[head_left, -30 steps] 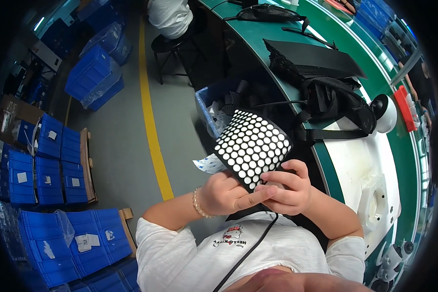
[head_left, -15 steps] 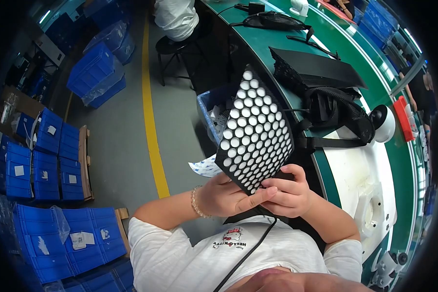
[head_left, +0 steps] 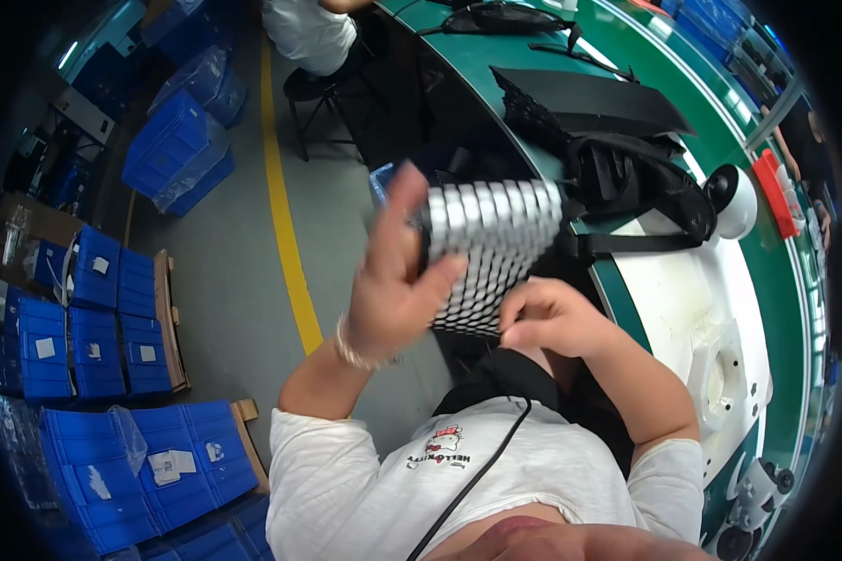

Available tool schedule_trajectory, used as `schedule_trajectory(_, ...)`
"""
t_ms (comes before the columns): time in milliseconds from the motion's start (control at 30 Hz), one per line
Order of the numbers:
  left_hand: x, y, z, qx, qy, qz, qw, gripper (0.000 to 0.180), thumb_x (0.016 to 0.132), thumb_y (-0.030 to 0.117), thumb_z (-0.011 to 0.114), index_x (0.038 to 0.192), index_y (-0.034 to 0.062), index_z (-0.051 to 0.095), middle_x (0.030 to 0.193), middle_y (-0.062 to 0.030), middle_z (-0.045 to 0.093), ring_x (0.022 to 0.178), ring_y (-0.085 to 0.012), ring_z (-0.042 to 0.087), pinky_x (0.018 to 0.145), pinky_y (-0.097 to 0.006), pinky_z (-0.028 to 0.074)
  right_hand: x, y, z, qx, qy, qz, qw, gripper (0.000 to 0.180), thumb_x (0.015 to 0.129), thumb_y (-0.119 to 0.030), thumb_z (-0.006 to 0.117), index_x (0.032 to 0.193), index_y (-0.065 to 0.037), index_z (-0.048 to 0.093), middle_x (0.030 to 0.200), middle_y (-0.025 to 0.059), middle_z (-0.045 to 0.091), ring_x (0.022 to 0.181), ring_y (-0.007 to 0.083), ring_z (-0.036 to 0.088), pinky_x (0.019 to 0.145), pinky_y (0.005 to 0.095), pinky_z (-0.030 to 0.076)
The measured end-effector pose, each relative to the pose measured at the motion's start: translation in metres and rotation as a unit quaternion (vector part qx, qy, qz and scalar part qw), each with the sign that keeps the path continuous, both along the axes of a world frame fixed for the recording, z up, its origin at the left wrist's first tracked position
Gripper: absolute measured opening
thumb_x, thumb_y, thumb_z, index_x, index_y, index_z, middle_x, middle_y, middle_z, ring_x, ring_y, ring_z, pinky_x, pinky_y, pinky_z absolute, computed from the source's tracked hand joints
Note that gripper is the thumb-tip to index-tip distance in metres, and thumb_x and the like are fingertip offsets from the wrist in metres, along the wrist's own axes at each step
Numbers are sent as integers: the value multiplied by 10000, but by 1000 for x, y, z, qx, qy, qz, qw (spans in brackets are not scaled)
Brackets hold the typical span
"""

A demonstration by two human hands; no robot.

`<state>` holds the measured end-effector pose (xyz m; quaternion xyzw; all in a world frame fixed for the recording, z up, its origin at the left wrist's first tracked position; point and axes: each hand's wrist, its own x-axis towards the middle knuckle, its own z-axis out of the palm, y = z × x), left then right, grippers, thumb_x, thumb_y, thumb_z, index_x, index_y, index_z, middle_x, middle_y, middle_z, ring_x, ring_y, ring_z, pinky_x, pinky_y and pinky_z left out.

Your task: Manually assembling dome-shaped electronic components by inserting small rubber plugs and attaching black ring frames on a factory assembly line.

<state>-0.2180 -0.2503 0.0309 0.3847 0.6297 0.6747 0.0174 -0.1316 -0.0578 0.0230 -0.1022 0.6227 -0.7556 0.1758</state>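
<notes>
A black sheet covered in rows of round white pads (head_left: pixel 496 248) is tilted up in front of my body, smeared by motion. At its left edge my left hand (head_left: pixel 388 276) is raised and blurred, fingers stretched upward and thumb apart, over the sheet's front. I cannot make out whether it touches the sheet. My right hand (head_left: pixel 557 318) pinches the sheet's lower right edge between thumb and fingers. Behind the sheet, a blue bin (head_left: pixel 381 182) is mostly hidden.
A green workbench (head_left: pixel 617 280) on the right holds black strapped gear (head_left: pixel 627 187), a black panel (head_left: pixel 594 101) and a white device (head_left: pixel 734 201). Stacked blue crates (head_left: pixel 140 458) stand at left. Ahead, a person in white (head_left: pixel 313 37) sits on a stool (head_left: pixel 332 107).
My left hand has left the sheet's lower edge and swung up along its left side, fingers extended. The sheet has tipped, its top now lower. The blue-and-white patterned paper beside it no longer shows.
</notes>
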Motion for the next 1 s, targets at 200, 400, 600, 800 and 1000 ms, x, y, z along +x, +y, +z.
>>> schedule_trajectory(200,8,-2,-25,94,-278,-294,910,956,792,288,613,1340,213,-167,1269,-250,371,1082,-306,491,796,-354,466,-5,28,9,-178,-27,-261,948,113,799,-141,593,859,-63,538,823,-18,549,751,52,496,702,192,409)
schedule_trajectory(400,32,-4,-34,149,-314,-330,878,848,778,-26,532,1361,102,-72,1224,-239,423,1097,-279,470,866,-356,416,-6,29,2,-25,21,-237,971,124,780,-127,615,851,-56,543,792,-30,534,736,39,483,669,167,396)
schedule_trajectory(600,40,4,-14,11,-300,-213,930,718,772,-81,523,1355,37,120,1058,-148,563,960,-142,528,833,-258,416,-4,33,4,-13,73,-206,976,86,798,-89,592,852,-59,532,830,-23,532,763,45,485,682,177,398)
schedule_trajectory(800,37,4,-26,-27,-154,-56,986,401,766,-78,563,1151,-18,471,865,-70,626,827,-64,551,750,-194,439,2,55,35,24,-42,-258,965,91,830,-151,545,894,-89,530,796,-25,528,672,30,499,617,156,399)
schedule_trajectory(1000,36,14,-21,-28,-93,22,995,253,753,-55,601,998,-34,544,862,-99,634,790,-108,605,699,-190,482,11,27,41,96,255,-403,874,223,720,-26,631,915,-47,526,864,38,561,723,104,527,637,205,422)
